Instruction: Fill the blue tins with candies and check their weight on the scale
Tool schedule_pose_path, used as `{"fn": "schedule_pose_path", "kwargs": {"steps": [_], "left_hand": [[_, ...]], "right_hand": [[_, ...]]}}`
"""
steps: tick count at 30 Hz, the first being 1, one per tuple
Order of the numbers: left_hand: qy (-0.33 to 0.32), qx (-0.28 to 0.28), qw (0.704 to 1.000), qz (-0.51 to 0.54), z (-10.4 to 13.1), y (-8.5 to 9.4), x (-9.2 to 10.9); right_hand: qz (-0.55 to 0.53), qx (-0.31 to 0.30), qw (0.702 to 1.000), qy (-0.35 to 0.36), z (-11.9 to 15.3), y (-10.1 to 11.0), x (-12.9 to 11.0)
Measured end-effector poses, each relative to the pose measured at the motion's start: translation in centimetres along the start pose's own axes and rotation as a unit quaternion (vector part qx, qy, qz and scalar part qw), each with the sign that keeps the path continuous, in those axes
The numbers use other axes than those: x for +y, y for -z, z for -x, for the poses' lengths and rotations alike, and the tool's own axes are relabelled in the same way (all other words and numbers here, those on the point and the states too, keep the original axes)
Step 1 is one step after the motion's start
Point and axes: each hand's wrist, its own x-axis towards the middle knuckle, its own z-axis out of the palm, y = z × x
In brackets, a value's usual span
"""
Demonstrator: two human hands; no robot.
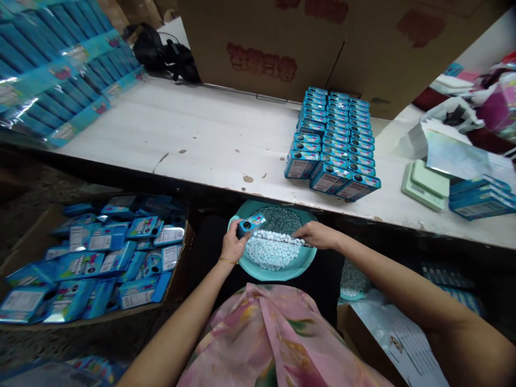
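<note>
My left hand [234,242] is closed round a small blue box [251,224] with a dark round opening on its top, held at the left rim of a turquoise basin [296,273]. White pellets [268,255] fill much of the basin. From the right, my right hand [316,235] grips the end of a long narrow scoop [282,238] loaded with pellets. The scoop lies level across the basin, and its far end is at the box's top. Some white pellets show at the box's top right corner.
Rows of upright blue boxes [336,142] stand on the white table [209,142], with a pale green scale [425,185] to their right. An open carton [183,250] of blue boxes is at lower left. Wrapped blue packs [60,70] are stacked at upper left.
</note>
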Motion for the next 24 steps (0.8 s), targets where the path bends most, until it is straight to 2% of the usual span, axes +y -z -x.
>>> {"fn": "schedule_pose_path", "kwargs": {"steps": [5, 14, 18, 21, 24], "left_hand": [[-0.015, -0.034, 0.999, -0.029, 0.4, -0.7, 0.2], [-0.091, -0.072, 0.992, -0.050, 1.2, -1.4, -0.7], [-0.085, -0.067, 0.993, -0.044, 1.1, -1.5, -0.5], [-0.063, -0.051, 0.996, -0.029, 1.1, -1.2, -0.3], [-0.042, -0.032, 0.998, -0.015, 1.2, -0.6, -0.1]], "right_hand": [[0.002, 0.006, 1.000, 0.017, 0.4, 2.2, -2.0], [-0.003, 0.000, 1.000, -0.025, -0.7, 2.1, -4.5], [0.009, 0.015, 1.000, -0.019, 0.7, 2.8, -5.5], [0.011, 0.044, 0.999, -0.027, 2.8, 3.2, -4.3], [0.008, 0.079, 0.995, -0.057, 3.3, 1.7, -1.3]]}}
